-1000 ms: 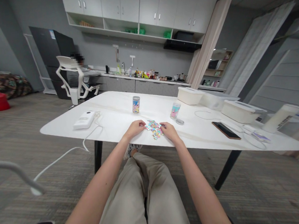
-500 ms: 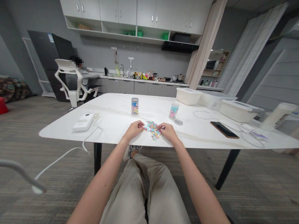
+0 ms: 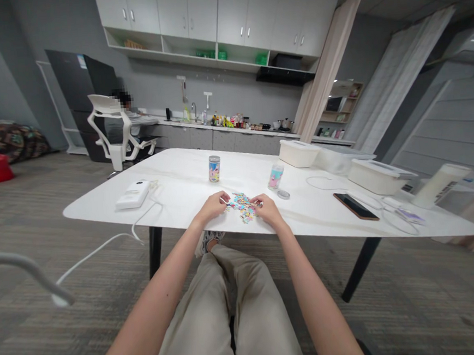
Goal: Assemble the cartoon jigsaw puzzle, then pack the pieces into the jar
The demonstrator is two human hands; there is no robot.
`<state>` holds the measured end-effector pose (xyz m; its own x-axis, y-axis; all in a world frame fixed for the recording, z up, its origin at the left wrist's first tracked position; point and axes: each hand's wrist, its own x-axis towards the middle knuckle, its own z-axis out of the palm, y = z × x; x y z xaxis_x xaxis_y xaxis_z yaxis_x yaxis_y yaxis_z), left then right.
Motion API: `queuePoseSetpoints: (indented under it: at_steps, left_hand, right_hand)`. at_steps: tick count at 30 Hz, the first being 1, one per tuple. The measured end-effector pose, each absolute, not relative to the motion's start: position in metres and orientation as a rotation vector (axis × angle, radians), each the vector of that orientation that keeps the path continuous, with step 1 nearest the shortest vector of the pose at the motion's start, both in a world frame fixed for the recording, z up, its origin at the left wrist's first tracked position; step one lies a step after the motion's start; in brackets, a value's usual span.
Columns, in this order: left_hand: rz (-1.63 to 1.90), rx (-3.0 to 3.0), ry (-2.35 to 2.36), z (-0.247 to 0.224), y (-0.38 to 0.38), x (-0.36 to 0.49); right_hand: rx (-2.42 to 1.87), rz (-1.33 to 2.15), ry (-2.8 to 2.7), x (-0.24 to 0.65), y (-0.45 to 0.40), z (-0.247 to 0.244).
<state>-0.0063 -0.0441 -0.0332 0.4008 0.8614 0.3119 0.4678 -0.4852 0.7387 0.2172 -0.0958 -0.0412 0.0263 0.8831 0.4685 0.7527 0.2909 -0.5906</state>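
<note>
Just between the left hand (image 3: 212,208) and right hand (image 3: 267,209) lie jigsaw pieces (image 3: 242,207).

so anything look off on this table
The white cable from the white box droops off the table's edge toward the floor, which looks untidy and could snag. Nothing else stands out; the puzzle pieces lie in a loose heap.

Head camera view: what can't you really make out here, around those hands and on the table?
All in the head view:
- Whatever the left hand and right hand may be pinching: their fingers hide it.
- The jigsaw pieces: too small to read their picture.
- The white tub: its lid hides the inside.
- The co-worker: too distant, and partly behind the white office chair.
</note>
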Motion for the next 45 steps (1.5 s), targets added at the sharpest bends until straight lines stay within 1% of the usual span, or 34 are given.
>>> queuePoseSetpoints:
  at_steps: [6,16,21,24,27,34,41,45]
  left_hand:
    - [0.895,2.155,0.965,-0.031,-0.046,-0.006]
    - [0.975,2.095,0.877,-0.038,-0.041,-0.005]
    - [0.986,2.153,0.988,-0.038,-0.041,-0.005]
    - [0.98,2.204,1.055,-0.037,-0.042,-0.006]
    - [0.946,2.2,1.027,-0.036,-0.043,-0.007]
    - [0.955,2.189,1.028,-0.035,-0.044,-0.007]
    - [1.002,2.198,1.049,-0.039,-0.04,-0.006]
    - [1.015,2.209,1.052,-0.04,-0.039,-0.007]
  right_hand:
    - [-1.389,0.235,-1.728,0.221,-0.091,-0.048]
    - [-1.292,0.203,-1.705,0.219,-0.094,-0.044]
    - [-1.091,0.408,-1.974,0.215,-0.102,-0.037]
    - [-1.071,0.479,-2.058,0.213,-0.103,-0.035]
    - [-1.132,0.433,-2.05,0.213,-0.102,-0.036]
    - [-1.418,0.189,-1.896,0.212,-0.097,-0.041]
    - [-1.327,0.136,-2.075,0.212,-0.099,-0.043]
    - [-1.345,0.143,-2.015,0.213,-0.096,-0.046]
